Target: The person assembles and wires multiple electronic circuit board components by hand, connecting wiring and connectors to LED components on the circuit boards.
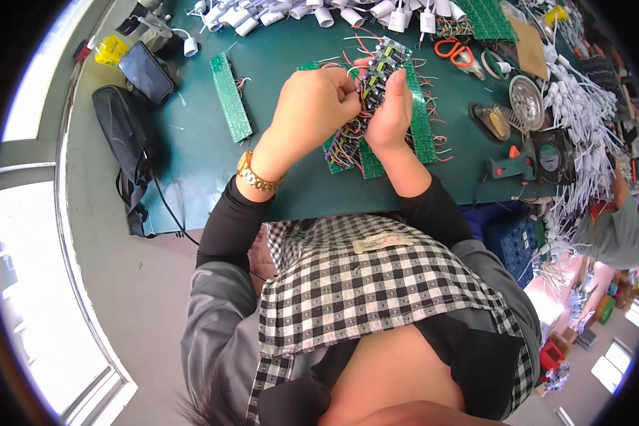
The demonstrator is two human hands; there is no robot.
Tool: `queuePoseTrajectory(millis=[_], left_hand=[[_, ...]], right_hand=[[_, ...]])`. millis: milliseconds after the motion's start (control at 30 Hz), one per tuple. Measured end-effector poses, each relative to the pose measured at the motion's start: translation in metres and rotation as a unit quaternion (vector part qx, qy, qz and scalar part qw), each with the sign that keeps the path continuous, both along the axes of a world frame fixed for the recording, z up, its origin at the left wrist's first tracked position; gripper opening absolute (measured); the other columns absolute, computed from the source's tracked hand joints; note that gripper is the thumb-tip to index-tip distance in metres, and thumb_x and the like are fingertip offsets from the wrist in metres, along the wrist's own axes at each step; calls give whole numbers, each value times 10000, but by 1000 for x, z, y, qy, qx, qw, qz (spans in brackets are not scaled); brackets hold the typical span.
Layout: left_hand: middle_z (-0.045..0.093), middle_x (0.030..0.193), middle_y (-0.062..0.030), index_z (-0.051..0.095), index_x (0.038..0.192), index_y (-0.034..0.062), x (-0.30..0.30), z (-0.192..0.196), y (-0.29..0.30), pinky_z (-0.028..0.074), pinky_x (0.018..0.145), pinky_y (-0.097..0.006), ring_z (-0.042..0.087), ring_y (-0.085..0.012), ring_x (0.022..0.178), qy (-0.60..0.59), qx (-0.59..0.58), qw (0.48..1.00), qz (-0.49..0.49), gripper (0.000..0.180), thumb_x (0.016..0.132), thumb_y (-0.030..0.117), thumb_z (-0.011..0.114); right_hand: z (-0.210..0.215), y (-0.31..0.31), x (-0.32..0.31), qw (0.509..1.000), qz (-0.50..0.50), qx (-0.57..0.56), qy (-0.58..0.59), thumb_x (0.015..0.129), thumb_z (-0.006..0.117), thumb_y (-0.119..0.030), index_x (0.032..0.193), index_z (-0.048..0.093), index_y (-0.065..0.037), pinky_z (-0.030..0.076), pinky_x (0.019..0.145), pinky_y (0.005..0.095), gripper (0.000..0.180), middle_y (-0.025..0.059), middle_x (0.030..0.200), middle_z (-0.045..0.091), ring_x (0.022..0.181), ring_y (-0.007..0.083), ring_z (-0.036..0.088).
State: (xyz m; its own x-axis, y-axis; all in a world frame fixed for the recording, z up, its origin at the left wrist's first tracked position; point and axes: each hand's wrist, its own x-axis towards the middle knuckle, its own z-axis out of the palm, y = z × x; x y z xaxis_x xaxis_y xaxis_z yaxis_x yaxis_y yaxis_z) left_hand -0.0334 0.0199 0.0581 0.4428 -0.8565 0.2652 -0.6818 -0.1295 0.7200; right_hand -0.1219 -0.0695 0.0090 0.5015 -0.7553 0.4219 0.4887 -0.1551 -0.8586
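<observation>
My right hand (392, 117) grips a narrow circuit board (388, 62) crowded with small dark and yellow parts, tilted up above the table. Close against its left side, my left hand (316, 106) is closed in a pinch; what its fingertips hold, if anything, is hidden. Thin red and white wires (358, 44) stick out around the held board. Beneath both hands lie several green circuit boards (424, 124) with wires along their edges. Off to the left, a separate green board strip (231, 99) lies on the table with a few wires at its side.
On the green table (192, 156), a black bag (124, 135) and a phone (147, 73) lie left. White lamp sockets (284, 13) line the back. Orange-handled scissors (456, 53), a metal bowl (526, 103), a glue gun (512, 165) and bundled white cables (571, 113) are right. Another person's sleeve (614, 234) shows beyond.
</observation>
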Motion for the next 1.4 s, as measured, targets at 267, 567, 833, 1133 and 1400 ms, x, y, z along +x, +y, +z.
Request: queuePoseTrajectory(millis=[267, 567, 833, 1133, 1400], left_hand=[[566, 599, -16, 618, 735, 4, -1, 0, 0, 412, 555, -233, 492, -77, 570, 95, 9, 995, 11, 83, 728, 87, 612], [482, 625, 15, 578, 854, -25, 35, -23, 10, 445, 739, -303, 525, -142, 704, 640, -45, 760, -105, 163, 828, 126, 522], [558, 843, -40, 534, 958, 56, 44, -42, 16, 451, 724, -294, 568, -168, 744, 516, -107, 850, -31, 239, 913, 277, 455], [583, 833, -27, 459, 1099, -5, 9, -31, -7, 413, 513, -183, 513, -51, 662, 245, -91, 965, -3, 372, 832, 140, 673], [585, 689, -16, 484, 982, -21, 4, -22, -10, 376, 450, -172, 466, -44, 506, 379, -141, 914, 20, 380, 819, 246, 701]], right_hand=[[-2, -5, -1, 997, 55, 39, 27, 978, 257, -451, 1046, 544, 35, 454, 749, 262, 569, 75, 914, 599, 783, 132, 564], [3, 5, -7, 980, 179, 87, -19, 976, 279, -449, 1050, 526, 45, 466, 767, 287, 557, 103, 906, 593, 813, 165, 574], [1, 0, 3, 988, 110, 113, -1, 989, 349, -355, 983, 587, 19, 440, 619, 210, 443, 47, 820, 593, 708, 82, 548], [-1, -4, 4, 995, 66, 28, 72, 988, 375, -324, 873, 592, 4, 416, 602, 251, 410, 32, 781, 576, 667, 78, 495], [-7, -7, 8, 993, 6, -59, 104, 975, 401, -325, 901, 466, 3, 394, 553, 318, 343, 85, 713, 505, 607, 156, 490]])
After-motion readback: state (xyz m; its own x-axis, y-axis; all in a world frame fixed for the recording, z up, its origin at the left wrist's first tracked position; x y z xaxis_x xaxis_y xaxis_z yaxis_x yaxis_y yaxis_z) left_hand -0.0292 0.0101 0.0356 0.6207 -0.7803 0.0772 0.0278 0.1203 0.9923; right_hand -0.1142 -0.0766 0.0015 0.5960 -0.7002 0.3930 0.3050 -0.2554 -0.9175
